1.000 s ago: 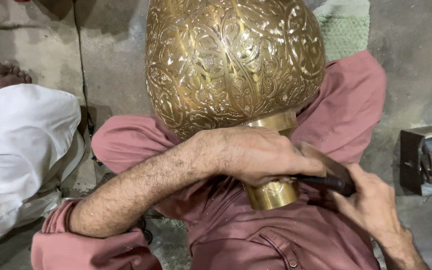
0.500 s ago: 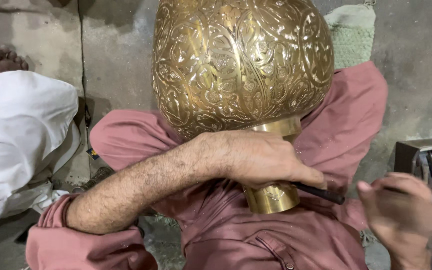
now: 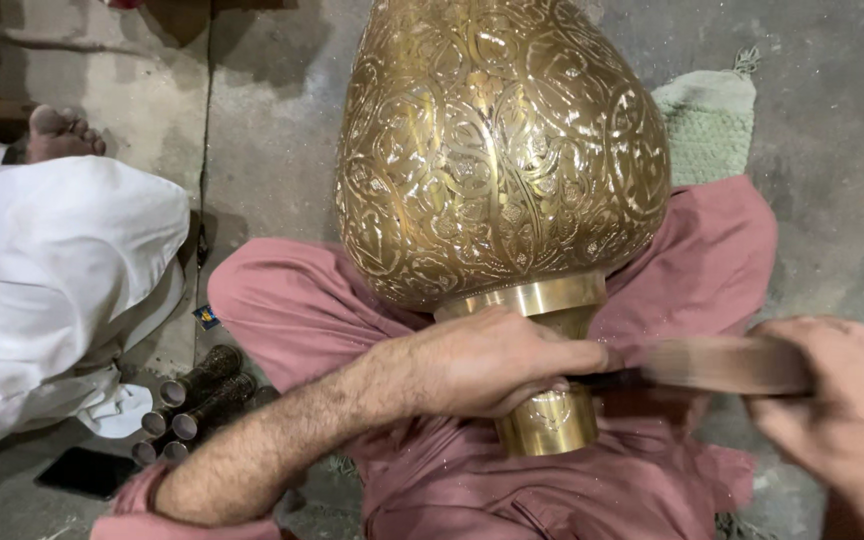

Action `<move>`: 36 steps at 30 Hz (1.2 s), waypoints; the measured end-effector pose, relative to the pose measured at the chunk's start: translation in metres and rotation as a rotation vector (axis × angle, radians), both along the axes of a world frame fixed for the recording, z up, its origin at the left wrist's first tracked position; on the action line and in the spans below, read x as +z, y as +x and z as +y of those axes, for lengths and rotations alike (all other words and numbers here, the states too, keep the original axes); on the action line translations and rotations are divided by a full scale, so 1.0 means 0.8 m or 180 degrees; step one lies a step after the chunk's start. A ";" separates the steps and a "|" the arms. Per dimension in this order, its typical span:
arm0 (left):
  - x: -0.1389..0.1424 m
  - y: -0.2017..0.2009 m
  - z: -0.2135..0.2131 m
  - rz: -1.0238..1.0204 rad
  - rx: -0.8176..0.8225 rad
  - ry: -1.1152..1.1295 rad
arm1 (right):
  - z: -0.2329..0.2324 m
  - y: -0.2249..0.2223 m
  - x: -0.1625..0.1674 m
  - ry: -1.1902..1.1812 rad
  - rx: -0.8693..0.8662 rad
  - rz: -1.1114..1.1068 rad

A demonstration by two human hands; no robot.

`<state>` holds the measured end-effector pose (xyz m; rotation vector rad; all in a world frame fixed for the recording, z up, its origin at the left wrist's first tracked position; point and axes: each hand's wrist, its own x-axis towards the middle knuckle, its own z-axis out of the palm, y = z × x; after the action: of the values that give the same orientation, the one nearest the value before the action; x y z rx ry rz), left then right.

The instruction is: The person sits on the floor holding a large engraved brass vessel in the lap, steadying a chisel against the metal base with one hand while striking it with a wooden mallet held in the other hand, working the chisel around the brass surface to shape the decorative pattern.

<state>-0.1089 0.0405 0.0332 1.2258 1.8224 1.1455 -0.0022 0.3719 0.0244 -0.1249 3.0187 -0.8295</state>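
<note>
A large engraved brass vase [image 3: 497, 160] lies across my lap, its round body pointing away and its plain narrow neck [image 3: 547, 420] toward me. My left hand [image 3: 497, 362] is wrapped around the neck and pins a thin dark tool [image 3: 607, 379] against it. My right hand [image 3: 837, 395] grips a wooden-handled hammer [image 3: 717, 364], blurred, level with the dark tool's outer end. My legs are in dusty pink cloth [image 3: 292, 310].
A person in white clothes [image 3: 47, 270] sits at the left, a bare foot [image 3: 62, 135] showing. Several dark metal tubes [image 3: 192, 405] and a black phone [image 3: 87, 472] lie on the concrete floor. A green knitted mat [image 3: 712, 120] lies behind the vase.
My right hand let go near the vase neck, swung out to the right, and now holds the wooden hammer beside the dark tool. The view shifted right. My left hand stayed on the neck.
</note>
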 end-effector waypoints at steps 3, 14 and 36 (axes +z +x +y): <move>0.007 0.010 -0.006 -0.0085 0.0360 0.0112 | 0.020 -0.008 -0.008 -0.0912 -0.0286 -0.0645; 0.024 0.051 -0.026 -0.0077 0.1802 0.0663 | 0.036 -0.102 -0.011 0.0474 0.0988 -0.1125; -0.008 0.140 0.009 -0.1854 0.3908 0.1273 | -0.200 -0.246 0.170 0.3596 0.2643 -0.1944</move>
<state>0.0030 0.0474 0.0269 -0.2772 1.8443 2.2708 -0.1989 0.2119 0.1608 -0.8021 2.0710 0.7428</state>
